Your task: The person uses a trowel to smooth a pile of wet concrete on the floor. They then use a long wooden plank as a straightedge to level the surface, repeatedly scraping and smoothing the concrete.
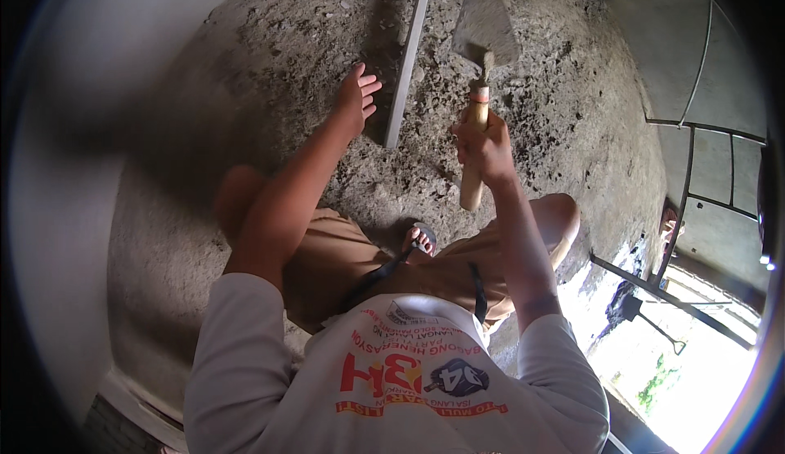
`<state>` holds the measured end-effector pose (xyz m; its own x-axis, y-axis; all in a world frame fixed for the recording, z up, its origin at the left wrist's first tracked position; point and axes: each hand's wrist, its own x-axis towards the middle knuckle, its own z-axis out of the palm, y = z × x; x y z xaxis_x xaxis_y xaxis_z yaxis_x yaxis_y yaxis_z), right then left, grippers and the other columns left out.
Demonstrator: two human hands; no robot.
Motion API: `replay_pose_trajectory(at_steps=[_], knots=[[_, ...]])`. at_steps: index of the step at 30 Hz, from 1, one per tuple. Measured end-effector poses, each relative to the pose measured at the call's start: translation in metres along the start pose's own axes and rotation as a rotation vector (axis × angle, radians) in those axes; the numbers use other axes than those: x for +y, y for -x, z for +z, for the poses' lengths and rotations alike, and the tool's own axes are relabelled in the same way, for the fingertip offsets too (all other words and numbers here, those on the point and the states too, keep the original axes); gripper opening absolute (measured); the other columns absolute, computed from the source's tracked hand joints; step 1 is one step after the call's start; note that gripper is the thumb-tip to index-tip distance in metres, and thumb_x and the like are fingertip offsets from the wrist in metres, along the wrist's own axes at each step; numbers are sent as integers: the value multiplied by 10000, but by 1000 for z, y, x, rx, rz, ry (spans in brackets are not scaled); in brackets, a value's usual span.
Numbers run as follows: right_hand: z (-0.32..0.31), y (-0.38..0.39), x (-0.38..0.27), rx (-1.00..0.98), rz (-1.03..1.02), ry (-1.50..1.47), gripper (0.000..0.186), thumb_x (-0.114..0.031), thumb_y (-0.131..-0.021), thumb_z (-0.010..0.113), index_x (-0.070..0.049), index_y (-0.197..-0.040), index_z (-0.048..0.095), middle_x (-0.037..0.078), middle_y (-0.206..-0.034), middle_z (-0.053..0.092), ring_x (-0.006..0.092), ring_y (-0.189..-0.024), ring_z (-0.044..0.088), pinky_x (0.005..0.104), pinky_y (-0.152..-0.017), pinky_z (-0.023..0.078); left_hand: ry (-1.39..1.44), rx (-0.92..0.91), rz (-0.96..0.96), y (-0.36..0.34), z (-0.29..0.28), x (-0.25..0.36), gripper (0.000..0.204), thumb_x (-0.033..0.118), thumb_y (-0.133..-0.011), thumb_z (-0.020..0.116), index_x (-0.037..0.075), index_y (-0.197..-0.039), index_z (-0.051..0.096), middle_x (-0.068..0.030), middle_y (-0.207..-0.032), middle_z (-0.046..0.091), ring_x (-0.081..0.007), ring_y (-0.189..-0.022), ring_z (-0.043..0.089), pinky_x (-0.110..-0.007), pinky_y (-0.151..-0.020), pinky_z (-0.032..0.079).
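Observation:
My right hand [482, 147] is wrapped round the wooden handle of a pointed trowel [482, 21], whose grey, dirty blade points away from me above rough, crumbly floor. My left hand [361, 94] is open with fingers apart, just left of a long straight metal bar [409, 70] that extends toward the top of the view; nothing shows in this hand. My bent knees and a sandalled foot [419, 241] are below the hands.
A pale wall [65, 209] curves along the left. On the right are a metal frame [691, 168] against a grey wall, a shovel [631, 311] and a bright opening. The floor [556, 94] around me is rough, with scattered debris.

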<state>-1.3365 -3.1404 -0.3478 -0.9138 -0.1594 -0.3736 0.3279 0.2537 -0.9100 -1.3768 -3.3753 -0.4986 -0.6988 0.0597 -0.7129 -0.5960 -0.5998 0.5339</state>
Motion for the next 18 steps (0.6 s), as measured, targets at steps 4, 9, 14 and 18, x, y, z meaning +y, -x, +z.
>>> replay_pose_trajectory(at_steps=[4, 9, 14, 18], knots=[[-34, 9, 8, 70, 276, -66, 166, -132, -866, 662, -42, -962, 561, 7, -722, 538, 98, -546, 507, 266, -467, 458, -456, 14, 138, -1, 16, 1, 600, 492, -929, 558, 47, -1331, 541, -131, -1340, 587, -313, -1346, 424, -470, -1070, 367], [-110, -5, 21, -11, 533, -850, 127, -161, -944, 608, -81, -870, 543, -11, -728, 548, 76, -535, 496, 245, -460, 450, -1233, -57, 415, -11, 8, -29, 489, 422, -865, 672, 7, -1121, 650, -166, -1111, 693, -335, -1029, 669, -439, -898, 517], [-155, -18, 14, -78, 516, -1603, 118, -94, -965, 565, -37, -920, 473, 18, -711, 518, 95, -577, 511, 254, -532, 491, -1716, -30, 189, -23, 13, -79, 712, 521, -829, 684, -22, -1267, 542, -233, -1236, 615, -374, -1138, 617, -481, -944, 502], [-172, -15, 25, 8, 409, -1698, 129, -68, -952, 560, -50, -874, 458, 16, -697, 508, 103, -580, 508, 261, -540, 497, -1654, 161, 47, -48, 56, -133, 831, 586, -783, 717, -28, -1297, 496, -220, -1253, 594, -368, -1144, 612, -494, -938, 507]])
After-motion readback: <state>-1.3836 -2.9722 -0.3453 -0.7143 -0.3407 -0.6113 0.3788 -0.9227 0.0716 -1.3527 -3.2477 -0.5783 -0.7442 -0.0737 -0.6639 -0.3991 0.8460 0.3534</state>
